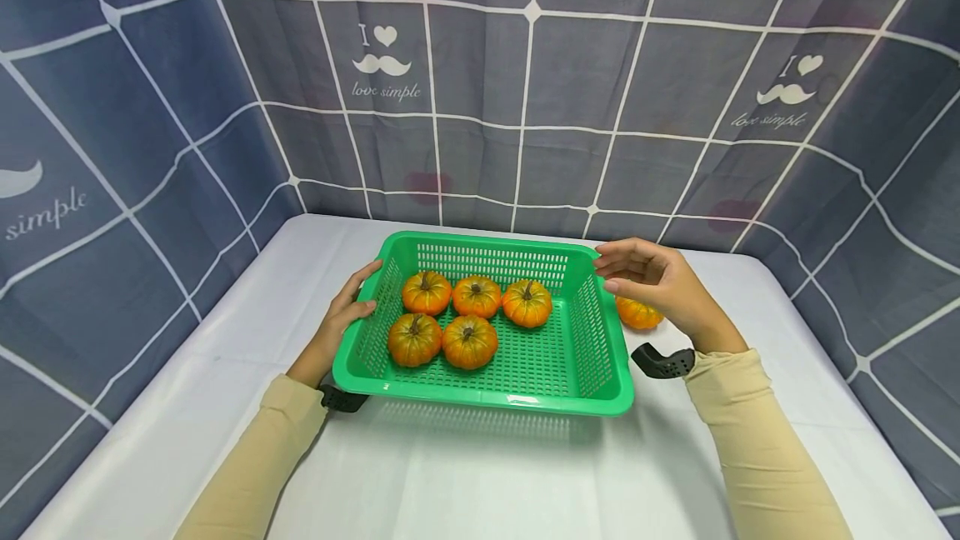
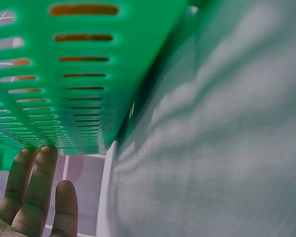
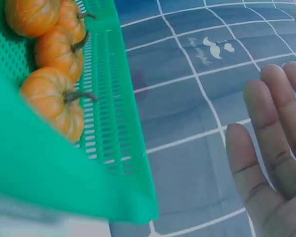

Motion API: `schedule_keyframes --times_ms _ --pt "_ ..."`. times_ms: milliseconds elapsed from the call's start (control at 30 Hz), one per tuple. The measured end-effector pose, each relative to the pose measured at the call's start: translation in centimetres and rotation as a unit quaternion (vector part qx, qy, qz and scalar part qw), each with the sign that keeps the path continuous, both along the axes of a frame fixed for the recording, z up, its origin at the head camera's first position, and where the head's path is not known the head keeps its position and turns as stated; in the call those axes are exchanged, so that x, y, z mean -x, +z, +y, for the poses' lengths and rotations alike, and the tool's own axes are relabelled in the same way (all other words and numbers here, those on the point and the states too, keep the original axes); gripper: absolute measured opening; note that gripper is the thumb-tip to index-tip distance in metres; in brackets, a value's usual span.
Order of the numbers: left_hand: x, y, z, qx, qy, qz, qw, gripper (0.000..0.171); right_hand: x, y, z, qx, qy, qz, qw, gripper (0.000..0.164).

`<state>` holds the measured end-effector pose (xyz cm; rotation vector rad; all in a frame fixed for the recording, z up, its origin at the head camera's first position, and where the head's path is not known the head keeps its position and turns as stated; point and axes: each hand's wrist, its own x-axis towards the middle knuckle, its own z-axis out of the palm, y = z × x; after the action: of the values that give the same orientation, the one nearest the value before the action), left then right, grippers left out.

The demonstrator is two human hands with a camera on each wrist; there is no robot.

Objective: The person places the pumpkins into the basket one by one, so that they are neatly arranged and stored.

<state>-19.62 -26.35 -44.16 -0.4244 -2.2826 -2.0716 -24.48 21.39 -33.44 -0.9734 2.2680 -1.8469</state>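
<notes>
A green plastic basket (image 1: 480, 405) with slotted walls holds several small orange pumpkins (image 1: 469, 342), grouped toward its left side. My left hand (image 1: 335, 325) holds the basket's left rim, thumb over the edge; in the left wrist view, long fingers (image 2: 39, 192) reach against the slotted outer wall. At the right rim, my right hand (image 1: 654, 282) has its fingers extended and spread from the thumb, nothing gripped. The right wrist view shows those fingers (image 3: 274, 133) apart from the basket. Another pumpkin (image 1: 639, 314) is outside the basket, below the right hand and partly hidden by it.
Beneath the basket is a table with a white cloth (image 1: 465, 482). A grey-blue checked curtain (image 1: 480, 65) with white lines and moustache prints surrounds the table at the back and both sides. Each wrist wears a black band (image 1: 663, 361).
</notes>
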Motion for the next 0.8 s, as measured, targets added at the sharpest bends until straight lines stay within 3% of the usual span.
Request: schedule_keyframes --times_ms 467,800 --pt "0.0 0.1 0.0 0.003 0.003 -0.003 1.0 0.069 -0.1 -1.8 1.8 0.078 -0.053 0.022 0.995 0.039" --pt "0.1 0.0 0.0 -0.008 -0.001 -0.002 1.0 0.07 -0.1 -3.5 2.6 0.119 -0.131 0.034 0.984 0.035"
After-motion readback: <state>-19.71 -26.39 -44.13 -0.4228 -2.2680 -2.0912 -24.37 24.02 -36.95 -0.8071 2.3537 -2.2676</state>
